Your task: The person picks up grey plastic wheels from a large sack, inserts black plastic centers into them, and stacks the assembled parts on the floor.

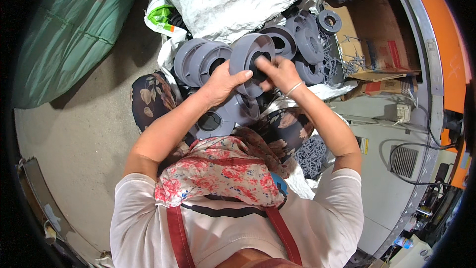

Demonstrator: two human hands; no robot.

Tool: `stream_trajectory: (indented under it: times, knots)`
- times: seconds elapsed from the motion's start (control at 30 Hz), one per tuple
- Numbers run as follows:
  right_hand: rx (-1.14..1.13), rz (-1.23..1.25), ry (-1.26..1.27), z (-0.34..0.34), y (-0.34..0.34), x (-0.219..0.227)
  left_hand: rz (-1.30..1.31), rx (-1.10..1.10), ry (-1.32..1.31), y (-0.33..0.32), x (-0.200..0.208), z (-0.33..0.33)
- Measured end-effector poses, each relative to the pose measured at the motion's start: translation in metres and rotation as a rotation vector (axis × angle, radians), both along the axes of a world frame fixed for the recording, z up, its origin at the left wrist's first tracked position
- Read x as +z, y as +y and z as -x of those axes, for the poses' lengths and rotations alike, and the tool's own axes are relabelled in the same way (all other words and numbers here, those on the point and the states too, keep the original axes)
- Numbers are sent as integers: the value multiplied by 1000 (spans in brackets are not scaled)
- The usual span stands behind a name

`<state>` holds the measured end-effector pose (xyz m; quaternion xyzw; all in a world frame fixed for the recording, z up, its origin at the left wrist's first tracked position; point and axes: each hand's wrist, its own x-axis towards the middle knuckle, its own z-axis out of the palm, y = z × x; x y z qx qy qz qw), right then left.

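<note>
My left hand (pixel 225 83) grips a grey plastic ring-shaped fitting (pixel 242 53) by its side wall, thumb over the rim. The fitting is tilted, with its dark round opening turned toward my right hand (pixel 283 75). The right fingers reach to that opening and are smeared by motion; whether they hold anything is not visible. Against the left hand lie more grey fittings (pixel 186 62) with wide rims. Another fitting with a dark round centre (pixel 209 121) rests in my lap, beside the floral apron (pixel 218 173).
A white woven sack (pixel 228 0) lies beyond the hands. Small grey plastic sprues (pixel 331 64) are heaped by a cardboard box (pixel 391 44) at right, with more sprues (pixel 311 158) beside my thigh. A green sack (pixel 79 34) stands at left. An orange machine (pixel 448 34) and cable (pixel 396 168) border the right.
</note>
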<state>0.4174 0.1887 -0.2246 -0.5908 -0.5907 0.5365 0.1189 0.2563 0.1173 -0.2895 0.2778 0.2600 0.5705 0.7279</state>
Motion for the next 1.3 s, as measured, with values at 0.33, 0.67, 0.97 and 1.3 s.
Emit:
stream_trajectory:
  times: [0.33, 0.67, 0.97, 1.3]
  knots:
    - [44, 474, 97, -15, 21, -10, -103, 65, 678, -4, 24, 17]
    - [226, -748, -968, -71, 153, -94, -404, -236, 877, -2, -2, 1]
    - [232, -254, -121, -21, 82, 0, 132, 103, -9, 31, 8, 14]
    - [416, -287, -1056, -31, 70, -110, 143, 323, 177, 34, -11, 25]
